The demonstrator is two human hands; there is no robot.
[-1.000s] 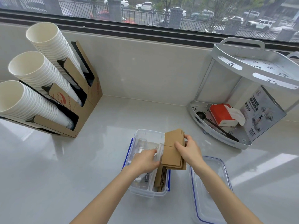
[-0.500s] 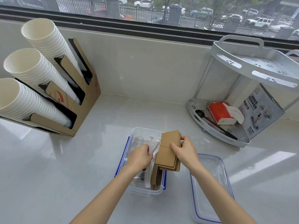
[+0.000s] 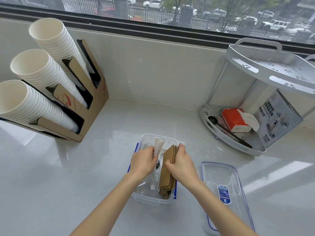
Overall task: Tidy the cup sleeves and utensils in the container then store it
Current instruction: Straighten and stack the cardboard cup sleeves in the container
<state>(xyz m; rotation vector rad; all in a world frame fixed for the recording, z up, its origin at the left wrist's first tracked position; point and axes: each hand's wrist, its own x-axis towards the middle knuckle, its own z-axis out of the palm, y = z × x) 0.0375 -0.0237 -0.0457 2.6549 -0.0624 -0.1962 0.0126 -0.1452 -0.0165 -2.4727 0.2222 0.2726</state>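
A clear plastic container (image 3: 150, 200) with blue clips sits on the counter in front of me. My right hand (image 3: 182, 165) grips a stack of brown cardboard cup sleeves (image 3: 167, 176) that stands on edge in the container's right half. My left hand (image 3: 143, 161) holds the white wrapped utensils (image 3: 158, 147) against the left side of the sleeves, inside the container. Under my hands, the container's lower contents are partly hidden. Its clear lid (image 3: 225, 195) with a blue rim lies flat on the counter to the right.
A cardboard dispenser (image 3: 85, 106) with three stacks of white paper cups (image 3: 34, 68) stands at the left. A grey two-tier corner rack (image 3: 255, 103) at the right holds a red tissue pack (image 3: 237, 121), a black scoop and a printed box. A window runs along the back.
My right hand has turned the sleeve stack from lying flat above the container to standing on edge and lowered it into the right side. My left hand stayed on the utensils.
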